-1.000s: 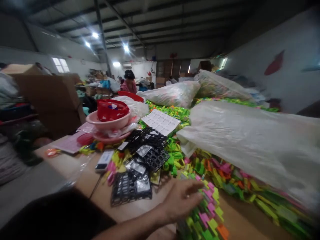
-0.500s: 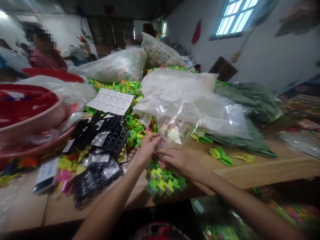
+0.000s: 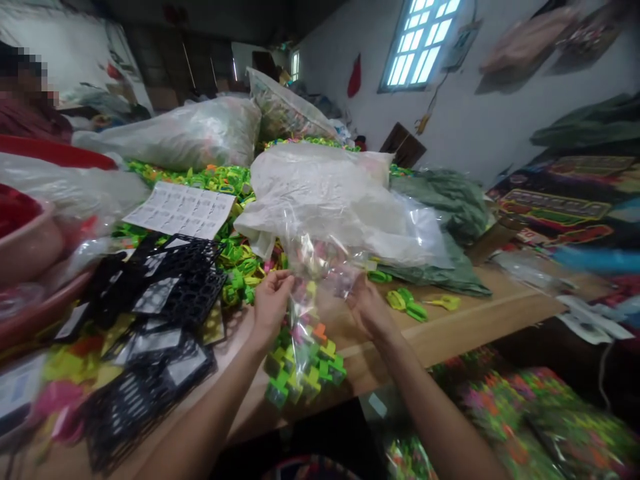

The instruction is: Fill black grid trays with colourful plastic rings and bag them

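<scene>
In the middle of the view, a clear plastic bag (image 3: 320, 260) is stretched between my hands. My left hand (image 3: 273, 300) pinches its left side with thumb and fingers. On the right side, my right hand (image 3: 367, 307) grips the bag's edge; its fingertips are partly hidden by the shiny film. Just below, at the table's front edge, lies a cluster of green, yellow, orange and pink plastic pieces (image 3: 305, 367). The lower part of the bag hangs over these pieces; whether any are inside it I cannot tell.
Left of my hands are black perforated plastic sheets (image 3: 185, 287) and a white label sheet (image 3: 180, 208). Behind stand a white sack (image 3: 320, 180) and green-yellow clips (image 3: 240, 260). Scissors (image 3: 443, 302) lie right. Packed colourful bags (image 3: 525, 407) are below the table. A person (image 3: 30, 107) is far left.
My hands have moved apart, the right one going right, spreading the bag between them. More of the colourful pieces now shows. The view has turned to the right.
</scene>
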`<state>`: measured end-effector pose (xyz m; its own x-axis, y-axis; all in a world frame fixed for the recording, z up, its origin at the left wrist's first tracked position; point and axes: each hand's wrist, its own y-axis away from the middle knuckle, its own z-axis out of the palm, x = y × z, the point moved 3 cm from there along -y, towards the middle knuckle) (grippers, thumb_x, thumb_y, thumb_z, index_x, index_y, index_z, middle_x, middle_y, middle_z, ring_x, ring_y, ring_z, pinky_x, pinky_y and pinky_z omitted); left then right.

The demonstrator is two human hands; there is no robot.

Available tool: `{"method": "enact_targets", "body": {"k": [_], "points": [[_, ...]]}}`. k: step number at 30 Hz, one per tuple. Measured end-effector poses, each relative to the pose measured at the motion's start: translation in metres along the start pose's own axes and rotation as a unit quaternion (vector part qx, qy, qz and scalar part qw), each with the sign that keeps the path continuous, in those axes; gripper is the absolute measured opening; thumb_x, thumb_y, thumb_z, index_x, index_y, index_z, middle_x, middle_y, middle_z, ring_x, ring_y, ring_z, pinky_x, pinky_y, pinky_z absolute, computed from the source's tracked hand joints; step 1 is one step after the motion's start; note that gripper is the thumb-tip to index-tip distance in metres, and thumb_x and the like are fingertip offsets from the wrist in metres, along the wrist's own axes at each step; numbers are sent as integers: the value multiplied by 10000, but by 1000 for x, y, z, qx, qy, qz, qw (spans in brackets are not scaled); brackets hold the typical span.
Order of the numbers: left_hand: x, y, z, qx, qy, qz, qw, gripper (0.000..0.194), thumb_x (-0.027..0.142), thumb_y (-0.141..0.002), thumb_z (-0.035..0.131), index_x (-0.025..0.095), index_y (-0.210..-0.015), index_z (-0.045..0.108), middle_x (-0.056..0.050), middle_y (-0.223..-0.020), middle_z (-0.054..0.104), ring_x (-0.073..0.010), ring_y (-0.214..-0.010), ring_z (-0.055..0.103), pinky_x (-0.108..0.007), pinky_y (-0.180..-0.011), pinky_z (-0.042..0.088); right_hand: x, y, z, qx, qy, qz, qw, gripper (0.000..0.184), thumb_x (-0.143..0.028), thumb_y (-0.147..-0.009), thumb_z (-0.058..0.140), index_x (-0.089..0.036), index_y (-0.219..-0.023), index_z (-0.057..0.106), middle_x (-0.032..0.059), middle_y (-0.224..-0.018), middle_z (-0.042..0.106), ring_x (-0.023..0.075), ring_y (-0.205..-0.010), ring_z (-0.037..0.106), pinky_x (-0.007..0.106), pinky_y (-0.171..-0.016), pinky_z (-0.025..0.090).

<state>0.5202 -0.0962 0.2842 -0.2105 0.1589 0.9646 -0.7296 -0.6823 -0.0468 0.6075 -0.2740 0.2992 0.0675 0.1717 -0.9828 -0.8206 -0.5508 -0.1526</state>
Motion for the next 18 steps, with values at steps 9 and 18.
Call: {"method": "enact_targets", "body": {"k": [9,18], "points": [[-1,-1,-1,29,-12,40,999,240,342,-795,747,159,-939,689,-7,-838,687,-107,-733,599,-215,-699,457,10,33,20,19,97,-10,995,547,-640,-872,673,-189,-1176,732,103,-1004,755,249,-895,702,376,-816,583],[-8,-2,-8,-4,-14,24,1000,399,425,-786,762,141,-1052,674,-54,-914,723,-157,-810,662,-251,-733,508,9,29,28,31,212,-85,973,324,-366,-808,751,-166,-616,583,-37,-588,511,108,-576,460,227,-552,320]]}}
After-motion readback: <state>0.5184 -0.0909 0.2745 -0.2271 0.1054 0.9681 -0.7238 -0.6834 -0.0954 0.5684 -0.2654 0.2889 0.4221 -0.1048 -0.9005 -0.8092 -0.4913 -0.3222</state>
